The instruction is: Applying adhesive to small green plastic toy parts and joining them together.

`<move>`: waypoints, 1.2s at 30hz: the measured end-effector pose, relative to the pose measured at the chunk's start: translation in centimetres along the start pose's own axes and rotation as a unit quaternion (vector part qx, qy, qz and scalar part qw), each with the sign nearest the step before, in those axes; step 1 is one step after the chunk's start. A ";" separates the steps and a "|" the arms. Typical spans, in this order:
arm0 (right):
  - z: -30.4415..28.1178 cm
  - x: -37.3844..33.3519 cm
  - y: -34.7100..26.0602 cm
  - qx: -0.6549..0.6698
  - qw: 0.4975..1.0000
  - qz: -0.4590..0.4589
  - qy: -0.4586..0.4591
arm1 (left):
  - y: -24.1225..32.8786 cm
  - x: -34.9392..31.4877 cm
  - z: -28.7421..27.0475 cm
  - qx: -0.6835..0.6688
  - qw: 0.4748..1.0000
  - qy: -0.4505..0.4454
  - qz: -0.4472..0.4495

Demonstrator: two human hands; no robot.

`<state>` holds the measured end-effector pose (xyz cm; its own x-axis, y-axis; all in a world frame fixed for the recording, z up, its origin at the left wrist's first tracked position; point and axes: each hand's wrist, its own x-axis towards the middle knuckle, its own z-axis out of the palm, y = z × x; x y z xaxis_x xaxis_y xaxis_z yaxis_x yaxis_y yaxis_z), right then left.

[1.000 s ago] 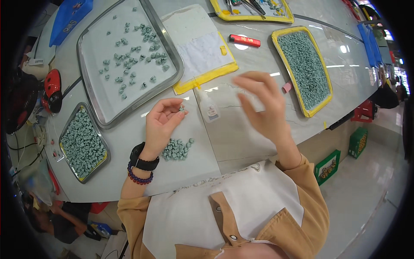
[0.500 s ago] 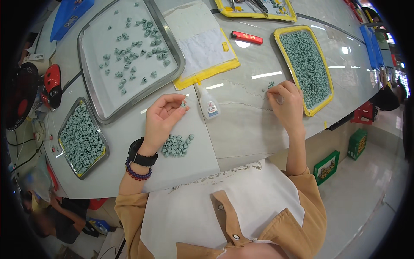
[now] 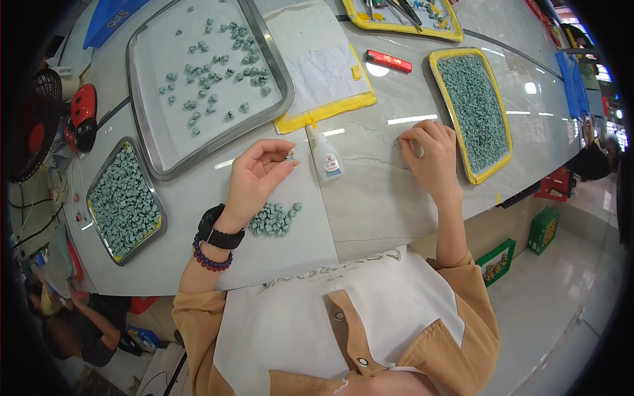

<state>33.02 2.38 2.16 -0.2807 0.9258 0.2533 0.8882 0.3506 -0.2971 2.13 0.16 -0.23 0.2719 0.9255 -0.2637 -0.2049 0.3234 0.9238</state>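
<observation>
My left hand (image 3: 257, 177) pinches a small grey-green piece (image 3: 289, 157) between thumb and fingertips, above the table left of the glue bottle. That white glue bottle (image 3: 327, 157) with a yellow tip lies flat between my hands. Over to the right, my right hand (image 3: 429, 155) has thumb and forefinger drawn together low over the tabletop; whatever is between them is too small or hidden to see. Below my left hand lies a loose heap of grey-green pieces (image 3: 274, 219). A yellow-edged tray (image 3: 436, 55) full of tiny grey-green bits is beside my right hand.
A large metal tray (image 3: 288, 99) holds scattered pieces at the back left; a smaller tray (image 3: 163, 228) at left is heaped with more. Behind the glue are a yellow-edged board (image 3: 317, 76), a red cutter-like tool (image 3: 388, 61) and a tool tray (image 3: 396, 26). A person (image 3: 72, 336) is at lower left.
My right hand has shifted slightly left, and the small green bits seen by its fingertips no longer show. The left hand keeps its pinch on the piece. The whole view has shifted a little.
</observation>
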 end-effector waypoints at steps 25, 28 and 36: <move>4.6 5.2 -10.3 0.225 0.945 -0.233 0.045 | 0.0 0.3 -0.4 -0.038 0.998 -0.052 0.007; 4.5 5.2 -10.2 0.233 0.946 -0.224 0.029 | 0.1 0.3 -0.3 -0.037 0.997 -0.061 0.009; 4.8 5.0 -10.1 0.215 0.946 -0.237 0.055 | 0.1 0.1 -0.1 -0.030 0.997 -0.065 0.014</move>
<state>20.90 4.12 1.99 -0.5503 0.6381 0.5385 0.4347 0.7696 -0.4677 2.03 0.31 -0.21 0.3844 0.9023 -0.1952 -0.2688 0.3117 0.9114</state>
